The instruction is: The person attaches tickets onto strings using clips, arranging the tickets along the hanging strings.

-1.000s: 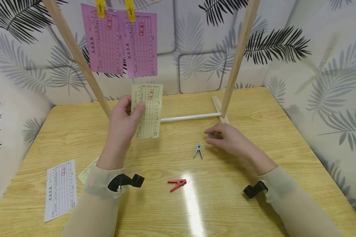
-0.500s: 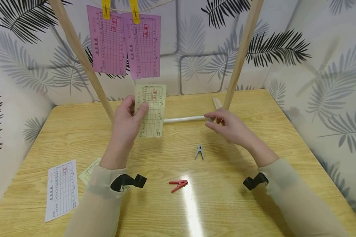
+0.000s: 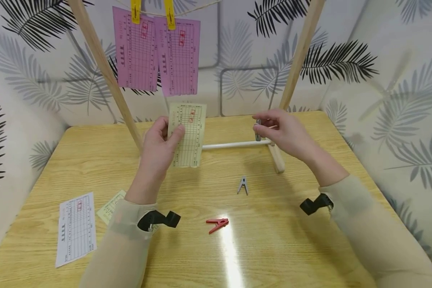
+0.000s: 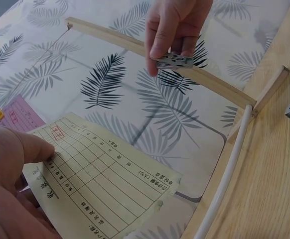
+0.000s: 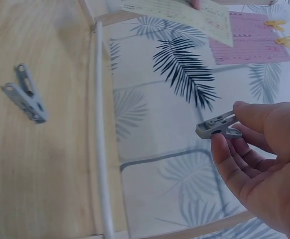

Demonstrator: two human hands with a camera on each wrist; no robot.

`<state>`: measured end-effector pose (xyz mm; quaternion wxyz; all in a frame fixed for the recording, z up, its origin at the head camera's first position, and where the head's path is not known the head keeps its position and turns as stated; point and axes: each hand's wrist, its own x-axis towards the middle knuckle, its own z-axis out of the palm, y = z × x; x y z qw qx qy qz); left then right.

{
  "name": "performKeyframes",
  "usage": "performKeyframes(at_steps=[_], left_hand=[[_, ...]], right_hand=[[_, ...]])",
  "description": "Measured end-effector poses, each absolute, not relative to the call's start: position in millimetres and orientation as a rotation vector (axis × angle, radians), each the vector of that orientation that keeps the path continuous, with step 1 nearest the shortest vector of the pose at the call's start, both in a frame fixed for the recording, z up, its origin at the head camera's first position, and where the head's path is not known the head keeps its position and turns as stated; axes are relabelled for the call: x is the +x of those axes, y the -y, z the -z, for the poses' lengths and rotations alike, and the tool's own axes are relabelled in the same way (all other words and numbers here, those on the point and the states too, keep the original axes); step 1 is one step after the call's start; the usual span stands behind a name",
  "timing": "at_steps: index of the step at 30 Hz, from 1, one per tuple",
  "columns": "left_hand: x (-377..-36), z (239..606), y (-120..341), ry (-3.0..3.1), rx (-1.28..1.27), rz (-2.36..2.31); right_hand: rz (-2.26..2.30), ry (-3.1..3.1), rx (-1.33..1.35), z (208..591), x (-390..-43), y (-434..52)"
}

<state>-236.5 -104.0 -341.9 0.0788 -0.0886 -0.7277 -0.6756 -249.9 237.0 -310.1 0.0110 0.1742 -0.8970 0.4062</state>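
My left hand (image 3: 157, 146) pinches a pale yellow printed slip (image 3: 190, 140) upright between thumb and fingers, in front of the wooden rack. In the right wrist view, a grey clothespin (image 5: 218, 125) sits between the thumb and fingertips of my right hand (image 5: 269, 154). That hand is raised above the table near the rack's right post, apart from the slip. Two pink slips (image 3: 178, 60) hang from a string, each under a yellow clothespin (image 3: 170, 15). Another grey clothespin (image 3: 243, 185) and a red clothespin (image 3: 218, 225) lie on the table.
A white slip (image 3: 77, 229) lies at the table's left, beside another yellow slip (image 3: 109, 206) partly covered by my left forearm. The rack has wooden posts (image 3: 106, 72) and a white crossbar (image 3: 234, 145) low across its base. Leaf-patterned cloth (image 3: 410, 120) surrounds the table.
My right hand has risen from near the tabletop with the grey clothespin, which now shows more plainly. The left hand and its slip have shifted slightly right in view, as has the rack.
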Motion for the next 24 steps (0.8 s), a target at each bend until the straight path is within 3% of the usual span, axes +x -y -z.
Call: performKeyframes(at_steps=[13, 24], left_hand=[[-238.9, 344.1, 93.8, 2.182, -0.299, 2.056], [-250.3, 321.1, 70.9, 2.203, -0.411, 1.996]], right_hand=[[-1.212, 2.668, 0.544, 232.5, -249.1, -226.6], [-1.103, 2.526, 0.554, 172.0, -246.6, -212.4]])
